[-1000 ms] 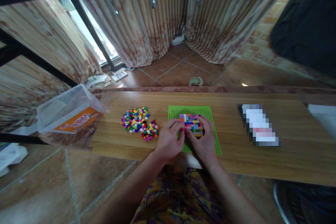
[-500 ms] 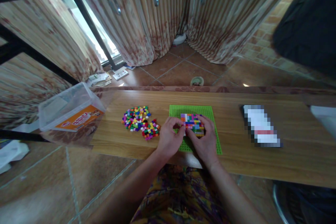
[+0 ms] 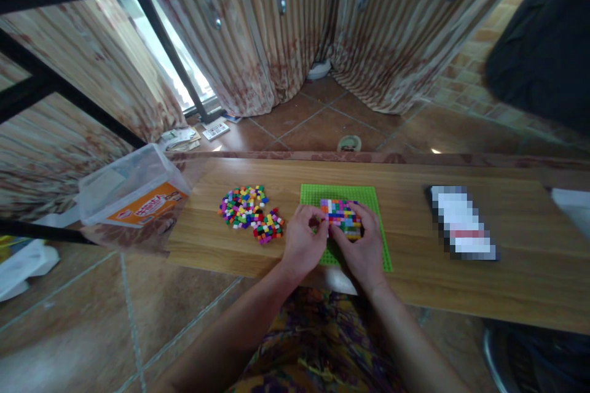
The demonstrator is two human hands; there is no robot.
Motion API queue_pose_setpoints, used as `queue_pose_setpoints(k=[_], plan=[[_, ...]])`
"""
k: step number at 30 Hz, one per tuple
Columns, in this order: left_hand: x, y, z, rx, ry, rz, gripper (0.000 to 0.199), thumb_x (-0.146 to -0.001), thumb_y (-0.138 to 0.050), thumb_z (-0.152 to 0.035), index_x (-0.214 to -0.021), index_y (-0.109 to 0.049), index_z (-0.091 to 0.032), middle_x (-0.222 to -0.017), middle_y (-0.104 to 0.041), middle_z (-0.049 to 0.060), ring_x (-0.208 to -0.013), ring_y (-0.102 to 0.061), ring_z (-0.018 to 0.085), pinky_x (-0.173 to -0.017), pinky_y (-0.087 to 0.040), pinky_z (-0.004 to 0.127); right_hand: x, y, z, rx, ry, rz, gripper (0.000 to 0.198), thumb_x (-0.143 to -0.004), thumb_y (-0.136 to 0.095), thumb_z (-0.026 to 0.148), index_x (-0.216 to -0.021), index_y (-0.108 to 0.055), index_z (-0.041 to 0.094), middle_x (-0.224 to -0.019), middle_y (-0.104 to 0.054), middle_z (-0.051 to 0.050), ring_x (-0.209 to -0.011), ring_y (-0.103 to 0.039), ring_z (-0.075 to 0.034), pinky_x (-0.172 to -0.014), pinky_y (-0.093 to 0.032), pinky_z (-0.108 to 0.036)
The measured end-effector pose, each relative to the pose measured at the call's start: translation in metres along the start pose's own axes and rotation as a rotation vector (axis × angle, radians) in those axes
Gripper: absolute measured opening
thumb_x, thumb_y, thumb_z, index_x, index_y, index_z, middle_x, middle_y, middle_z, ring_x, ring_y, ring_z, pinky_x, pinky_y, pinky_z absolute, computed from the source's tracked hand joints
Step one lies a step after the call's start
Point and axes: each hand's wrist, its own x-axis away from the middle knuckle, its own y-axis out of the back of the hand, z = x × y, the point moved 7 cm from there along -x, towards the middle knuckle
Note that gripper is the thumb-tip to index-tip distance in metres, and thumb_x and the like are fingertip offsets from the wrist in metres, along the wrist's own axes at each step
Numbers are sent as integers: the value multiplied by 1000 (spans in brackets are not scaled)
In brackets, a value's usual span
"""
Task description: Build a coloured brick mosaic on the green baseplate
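Note:
A green studded baseplate (image 3: 313, 192) lies on the wooden table, carrying a multicoloured block of small toy bricks (image 3: 342, 214). My left hand (image 3: 304, 238) pinches at the block's left edge, thumb and forefinger together on a small pinkish brick, mostly covered by the fingertips. From the right, my right hand (image 3: 366, 245) curls round the block, its fingers on the far right side and its thumb at the near left edge, close to the left fingertips. Left of the plate is a loose pile of small coloured toy bricks (image 3: 244, 209).
A clear plastic tub (image 3: 133, 184) with an orange label is tilted at the table's left end. A phone (image 3: 463, 221), its screen pixelated, lies on the wooden table (image 3: 410, 282) to the right. Striped curtains (image 3: 258, 43) hang beyond the table, and a dark bag-like shape (image 3: 544, 55) is at upper right.
The whole view has shifted slightly, so things appear a little further right. Both hands keep nearly the same hold at the block.

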Motion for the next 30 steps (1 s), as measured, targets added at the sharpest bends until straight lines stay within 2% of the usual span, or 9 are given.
queue_pose_setpoints(k=[6,13,18,24,27,30], plan=[[1,2,1,-52,11,22,9,-79,-62,-11,-82,-62,-19,-86,-63,2,-79,-62,15,-74,-52,29,0,1,2,1,22,-6,49,-77,-69,34,-122,-58,22,-125,-56,-11,-120,-51,-26,-104,-40,-49],[11,15,-4,-121,-68,23,9,-86,-56,-15,-90,-63,-19,-89,-65,4,-83,-62,16,-76,-51,28,0,1,2,-5,15,0,50,-77,-69,37,-123,-58,21,-124,-56,-11,-119,-51,-26,-102,-41,-48],[24,55,6,-243,-106,-7,10,-88,-53,-14,-90,-61,-19,-88,-64,4,-82,-61,16,-74,-50,28,0,1,0,0,-10,-2,49,-76,-70,37,-122,-60,21,-124,-56,-11,-118,-52,-25,-104,-40,-46],[43,114,29,-462,-105,-78,13,-86,-52,-12,-89,-63,-19,-94,-65,6,-90,-61,18,-82,-51,32,0,1,-2,-5,-3,1,51,-76,-70,39,-123,-59,21,-126,-56,-11,-118,-52,-26,-103,-41,-47],[46,128,36,-471,-94,-89,13,-87,-52,-14,-89,-64,-19,-93,-65,6,-89,-62,18,-81,-51,32,0,2,-2,-2,4,-4,51,-76,-71,39,-123,-60,21,-125,-56,-11,-118,-53,-26,-102,-42,-47],[43,129,37,-398,-126,-95,14,-86,-54,-14,-90,-66,-20,-94,-65,6,-92,-62,18,-83,-51,32,0,2,-3,4,8,-9,51,-76,-71,39,-122,-60,21,-124,-56,-11,-117,-53,-26,-102,-42,-47]])
